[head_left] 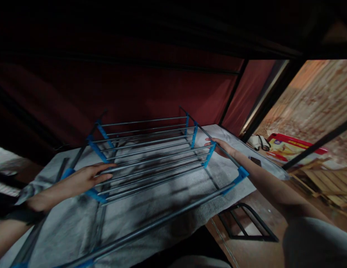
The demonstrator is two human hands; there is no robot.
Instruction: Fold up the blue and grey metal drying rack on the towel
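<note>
A metal rack (151,149) of grey rods with blue plastic joints lies on a grey cloth-covered surface (162,204) inside a dark red fabric enclosure. My left hand (84,178) rests on the rack's left side, fingers stretched along a rod near a blue joint. My right hand (222,146) grips the rack's right side rail, fingers wrapped round it beside a blue connector (211,152).
Dark red fabric walls (134,89) and black poles (271,100) close in the back and sides. To the right lie a red and yellow package (290,149), wooden slats (324,182) and a black wire frame (246,223) on the floor.
</note>
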